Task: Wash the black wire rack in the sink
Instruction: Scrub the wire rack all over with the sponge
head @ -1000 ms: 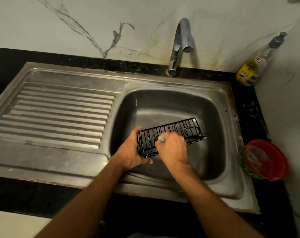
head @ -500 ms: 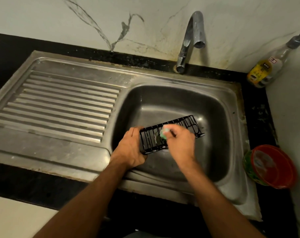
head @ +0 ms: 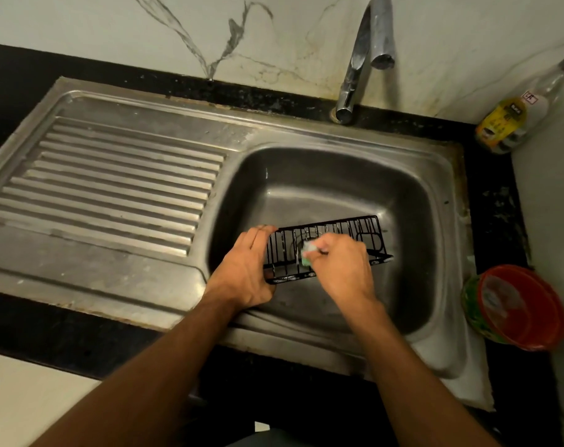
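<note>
- L hand (head: 248,272): clamped on left short end of black wire rack (head: 348,235), fingers wrapped over far top rail, thumb near front base rail. Steadies rack.
- R hand (head: 341,266): curled round small green/white scrub pad (head: 307,253), pad pressed onto rack wires approx. mid-length. Blurred w/ motion; exact finger layout not readable.
- Rack loc.: inside sink (head: 441,175) basin, near-centre, over drain area. Resting on basin floor or held slightly up: cannot tell.
- Key relation: rack lies directly ahead of both hands, long axis left-to-right, right end angled a bit nearer the front rim. L hand at left end; R hand over middle; right end w/ loop section free, closest to R hand.
- Orientation: open side appears to face up and toward camera, back grid of upright wires on far side, flat base rail w/ small markings on near side.
- Judgement, step: scrubbing phase, mid-task. Tap (head: 367,43) spout shows no water flow, so rinse likely not yet done.
- Judgement, next: work pad along long axis toward right end; keep L grip firm to stop rack pivoting.
- Risk: thin wires, wet/soapy, may slip or twist in grip.
- Nearby: soap bottle (head: 506,124) at back right, red-lidded tub (head: 516,308) right of basin, ribbed drainboard (head: 113,188) at left.
</note>
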Demonstrator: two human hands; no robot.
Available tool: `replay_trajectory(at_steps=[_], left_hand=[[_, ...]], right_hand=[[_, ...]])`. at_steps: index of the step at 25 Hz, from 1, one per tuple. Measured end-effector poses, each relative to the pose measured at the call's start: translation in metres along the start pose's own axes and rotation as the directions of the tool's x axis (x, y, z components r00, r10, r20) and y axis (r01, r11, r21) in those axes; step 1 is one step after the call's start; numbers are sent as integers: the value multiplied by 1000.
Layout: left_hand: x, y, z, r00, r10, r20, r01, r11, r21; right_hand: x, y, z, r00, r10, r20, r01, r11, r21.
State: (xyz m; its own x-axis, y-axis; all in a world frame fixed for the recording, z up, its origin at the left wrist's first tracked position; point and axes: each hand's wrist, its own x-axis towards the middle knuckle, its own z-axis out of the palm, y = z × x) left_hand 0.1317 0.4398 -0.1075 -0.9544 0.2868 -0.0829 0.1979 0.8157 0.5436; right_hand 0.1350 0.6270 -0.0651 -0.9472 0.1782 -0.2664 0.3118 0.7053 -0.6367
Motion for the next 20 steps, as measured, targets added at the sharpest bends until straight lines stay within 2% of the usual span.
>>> replay_trajectory(at_steps=[4, 10, 14, 17, 20], left_hand=[[-2, 1, -1, 1000, -17, 3, 17, 1000, 17], [-4, 6, -6, 998, -56, 14, 56, 998, 3], [-6, 11, -11, 997, -71, 36, 71, 997, -20], [-6, 12, -12, 998, -63, 30, 64, 998, -21], [-8, 14, -13, 996, -83, 38, 84, 996, -22]], right_hand=[[13, -11, 9, 996, -44, -82, 46, 999, 21], [-8, 15, -3, 983, -57, 172, 65, 997, -41], [5, 4, -17, 997, -72, -30, 74, 995, 65], [13, -5, -20, 983, -182, 16, 182, 982, -54], [3, 3, -14, 988, -151, 34, 150, 989, 5]])
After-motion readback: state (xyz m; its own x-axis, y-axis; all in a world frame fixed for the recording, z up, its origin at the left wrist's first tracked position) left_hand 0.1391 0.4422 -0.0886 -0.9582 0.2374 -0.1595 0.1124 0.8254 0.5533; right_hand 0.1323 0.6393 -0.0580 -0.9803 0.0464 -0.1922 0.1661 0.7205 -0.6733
